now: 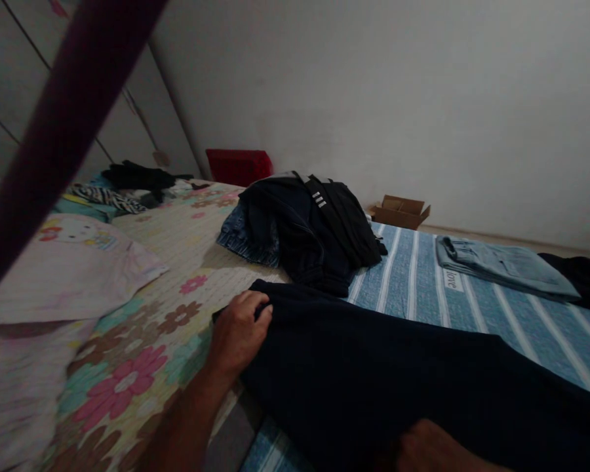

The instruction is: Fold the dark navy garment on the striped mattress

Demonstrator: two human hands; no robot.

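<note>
Dark navy trousers (354, 354) lie stretched across the bed, one end at the left and the rest running out of view at the right. My left hand (240, 324) is closed at the left end of the trousers, its fingers curled over the cloth edge. Low in the view, my right hand (430, 449) is over the near side of the same trousers. It is dark and partly cut off by the bottom edge, and its fingertips are hidden.
A heap of dark clothes (319, 229) lies beyond the trousers. Folded light jeans (509, 262) rest on the blue striped sheet (398, 269). A pink pillow (88, 269) is on the floral sheet (120, 383). A cardboard box (398, 213) stands by the wall. A dark purple pole (63, 131) crosses the upper left.
</note>
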